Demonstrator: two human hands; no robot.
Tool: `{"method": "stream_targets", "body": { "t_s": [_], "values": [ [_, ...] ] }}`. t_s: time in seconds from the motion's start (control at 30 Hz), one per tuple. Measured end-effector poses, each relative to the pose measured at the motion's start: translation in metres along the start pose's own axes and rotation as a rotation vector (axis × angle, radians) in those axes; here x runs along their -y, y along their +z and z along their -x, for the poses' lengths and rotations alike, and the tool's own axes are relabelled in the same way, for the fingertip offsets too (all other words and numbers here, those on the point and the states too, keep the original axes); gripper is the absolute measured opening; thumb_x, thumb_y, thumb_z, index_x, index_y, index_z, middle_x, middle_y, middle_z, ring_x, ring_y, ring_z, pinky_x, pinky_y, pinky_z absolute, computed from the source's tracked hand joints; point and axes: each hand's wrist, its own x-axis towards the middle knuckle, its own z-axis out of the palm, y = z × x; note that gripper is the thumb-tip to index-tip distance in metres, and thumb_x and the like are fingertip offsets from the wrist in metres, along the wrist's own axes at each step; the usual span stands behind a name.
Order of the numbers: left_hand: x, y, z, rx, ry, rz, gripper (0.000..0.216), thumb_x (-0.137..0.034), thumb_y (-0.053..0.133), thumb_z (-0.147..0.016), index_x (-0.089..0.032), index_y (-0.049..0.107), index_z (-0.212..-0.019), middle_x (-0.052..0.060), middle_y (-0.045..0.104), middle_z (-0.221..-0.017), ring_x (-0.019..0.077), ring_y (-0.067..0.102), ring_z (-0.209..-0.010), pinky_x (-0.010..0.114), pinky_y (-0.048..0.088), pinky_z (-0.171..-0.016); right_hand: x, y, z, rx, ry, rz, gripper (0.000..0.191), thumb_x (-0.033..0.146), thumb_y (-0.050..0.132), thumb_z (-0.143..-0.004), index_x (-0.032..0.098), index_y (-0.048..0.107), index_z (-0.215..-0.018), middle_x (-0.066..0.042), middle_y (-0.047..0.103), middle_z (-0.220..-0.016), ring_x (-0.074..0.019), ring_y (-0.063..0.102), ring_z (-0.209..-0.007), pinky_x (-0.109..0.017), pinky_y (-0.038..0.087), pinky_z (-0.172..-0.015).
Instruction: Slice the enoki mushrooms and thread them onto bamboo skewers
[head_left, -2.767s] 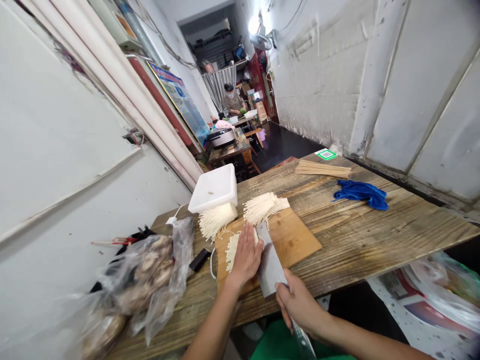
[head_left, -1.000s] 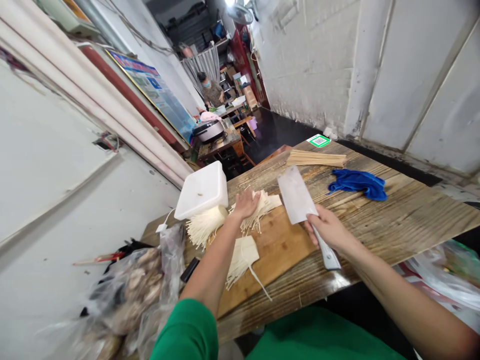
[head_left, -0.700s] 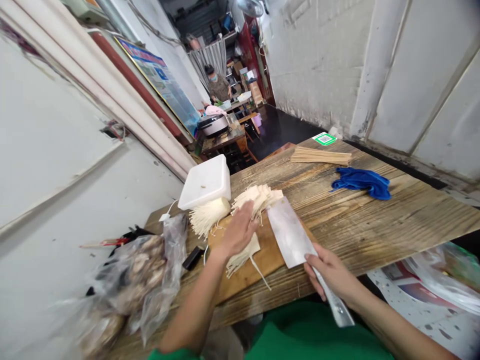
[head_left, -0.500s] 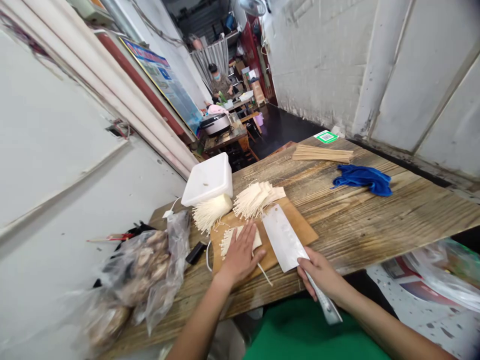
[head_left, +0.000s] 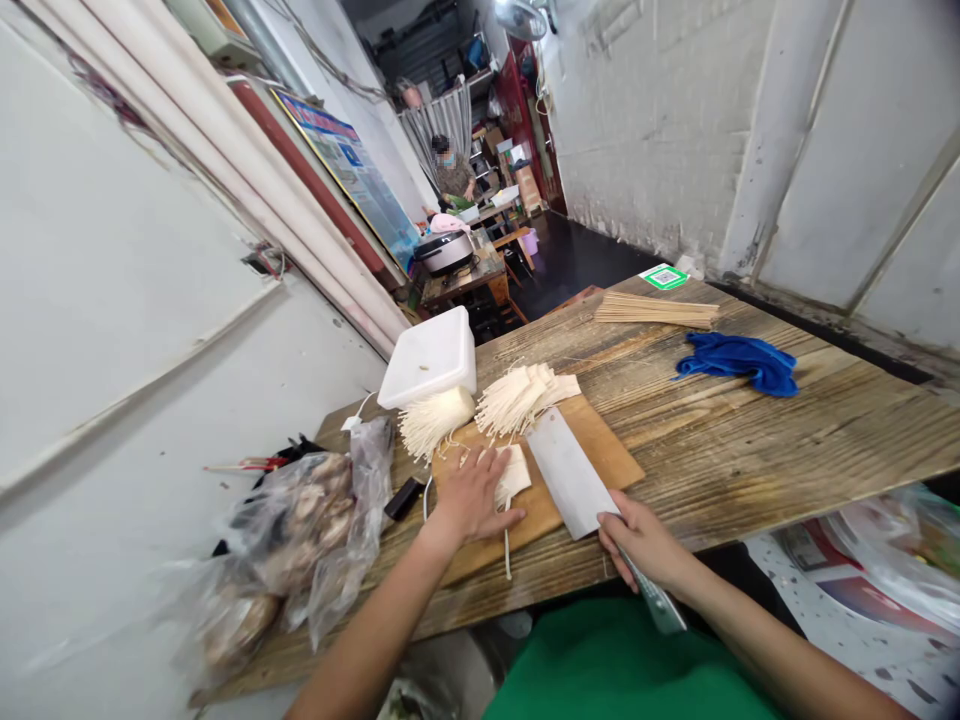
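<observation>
My left hand (head_left: 469,500) lies palm down, fingers apart, over the left part of a flat portion of enoki mushrooms (head_left: 516,470) on the wooden cutting board (head_left: 551,505). The mushrooms' pale cut end shows to the right of the fingers; the rest is hidden. A loose strand hangs near my thumb. My right hand (head_left: 641,540) grips the handle of a wide metal cleaver (head_left: 571,480), its blade lying flat over the board's right part. Behind the blade, several enoki slices (head_left: 517,398) are piled at the board's far edge. A whole enoki bunch (head_left: 437,418) sits left of them.
A white plastic box (head_left: 429,355) stands behind the bunch. Bagged brown mushrooms (head_left: 319,515) and a black object (head_left: 405,498) are at left. Wooden skewers (head_left: 656,309) and a blue cloth (head_left: 739,362) lie at right. A person (head_left: 454,172) works at a far table.
My left hand has slid left across the enoki portion, uncovering more of its cut end. The cleaver stays almost in place. The whole view has shifted slightly.
</observation>
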Motion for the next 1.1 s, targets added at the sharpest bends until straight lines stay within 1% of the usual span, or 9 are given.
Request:
{"method": "stream_targets", "body": {
  "t_s": [0.17, 0.27, 0.33, 0.5, 0.67, 0.77, 0.87, 0.97, 1.1],
  "values": [
    [0.008, 0.003, -0.005, 0.039, 0.057, 0.017, 0.104, -0.081, 0.044, -0.072, -0.015, 0.026, -0.150, 0.021, 0.042, -0.146, 0.0347, 0.041, -0.133, 0.050, 0.018, -0.114, 0.055, -0.007, -0.037, 0.164, -0.062, 0.135, 0.012, 0.029, 0.046, -0.082, 0.022, 0.037, -0.081, 0.012, 0.048, -0.052, -0.0061, 0.044, -0.029, -0.014, 0.033, -0.027],
    [0.007, 0.001, -0.008, 0.037, 0.044, 0.021, 0.104, -0.082, 0.044, -0.070, -0.020, 0.025, -0.151, 0.020, 0.044, -0.144, 0.0345, 0.042, -0.132, 0.052, 0.018, -0.114, 0.086, -0.009, -0.070, 0.167, 0.005, 0.103, 0.003, 0.019, 0.043, -0.082, 0.021, 0.041, -0.084, 0.011, 0.048, -0.049, -0.0057, 0.043, -0.029, -0.013, 0.033, -0.031],
    [0.005, -0.004, -0.009, 0.039, 0.034, 0.008, 0.104, -0.083, 0.045, -0.068, -0.022, 0.025, -0.151, 0.019, 0.047, -0.142, 0.0351, 0.043, -0.131, 0.055, 0.015, -0.113, 0.094, -0.009, -0.087, 0.136, 0.038, 0.107, 0.005, 0.015, 0.042, -0.083, 0.020, 0.041, -0.083, 0.010, 0.047, -0.047, -0.0058, 0.042, -0.029, -0.012, 0.032, -0.031],
    [0.002, -0.016, -0.009, 0.020, 0.035, -0.091, 0.102, -0.083, 0.045, -0.067, -0.023, 0.030, -0.149, 0.018, 0.056, -0.131, 0.0376, 0.048, -0.122, 0.056, 0.008, -0.113, 0.083, -0.010, -0.099, 0.080, 0.065, 0.149, 0.007, 0.014, 0.042, -0.085, 0.020, 0.042, -0.083, 0.009, 0.048, -0.046, -0.0066, 0.043, -0.028, -0.013, 0.032, -0.031],
    [0.000, -0.025, -0.001, 0.150, -0.067, -0.192, 0.104, -0.079, 0.048, -0.068, -0.016, 0.032, -0.148, 0.020, 0.067, -0.106, 0.0379, 0.058, -0.103, 0.053, 0.025, -0.105, 0.077, -0.010, -0.096, 0.069, 0.080, 0.179, 0.009, 0.012, 0.039, -0.086, 0.021, 0.042, -0.087, 0.010, 0.046, -0.046, -0.0069, 0.043, -0.028, -0.012, 0.032, -0.030],
    [0.004, -0.031, 0.009, 0.219, -0.114, -0.162, 0.095, -0.071, 0.047, -0.074, -0.009, 0.037, -0.145, 0.023, 0.067, -0.105, 0.0377, 0.060, -0.102, 0.051, 0.032, -0.099, 0.079, -0.010, -0.097, 0.062, 0.081, 0.185, 0.010, 0.012, 0.039, -0.086, 0.021, 0.039, -0.083, 0.010, 0.046, -0.046, -0.0067, 0.042, -0.028, -0.013, 0.033, -0.030],
    [0.013, -0.034, 0.022, 0.242, -0.152, -0.122, 0.082, -0.055, 0.055, -0.075, -0.009, 0.043, -0.142, 0.021, 0.068, -0.107, 0.0371, 0.062, -0.102, 0.050, 0.037, -0.096, 0.080, -0.009, -0.098, 0.071, 0.073, 0.174, 0.009, 0.012, 0.039, -0.086, 0.021, 0.039, -0.082, 0.010, 0.046, -0.045, -0.0065, 0.042, -0.028, -0.012, 0.033, -0.031],
    [0.017, -0.027, 0.031, 0.203, -0.180, -0.058, 0.080, -0.050, 0.058, -0.074, -0.011, 0.043, -0.142, 0.022, 0.059, -0.129, 0.0375, 0.056, -0.115, 0.053, 0.035, -0.102, 0.080, -0.007, -0.091, 0.071, 0.051, 0.144, 0.006, 0.015, 0.042, -0.084, 0.021, 0.041, -0.084, 0.010, 0.047, -0.047, -0.0065, 0.043, -0.029, -0.013, 0.033, -0.030],
    [0.002, -0.005, 0.025, -0.019, -0.109, 0.097, 0.093, -0.068, 0.045, -0.081, -0.007, 0.024, -0.149, 0.020, 0.030, -0.153, 0.0315, 0.027, -0.142, 0.046, 0.024, -0.115, 0.068, -0.003, -0.061, 0.025, -0.044, 0.034, 0.011, 0.030, 0.048, -0.082, 0.022, 0.040, -0.083, 0.011, 0.048, -0.052, -0.0070, 0.042, -0.029, -0.016, 0.034, -0.027]
  ]
}}
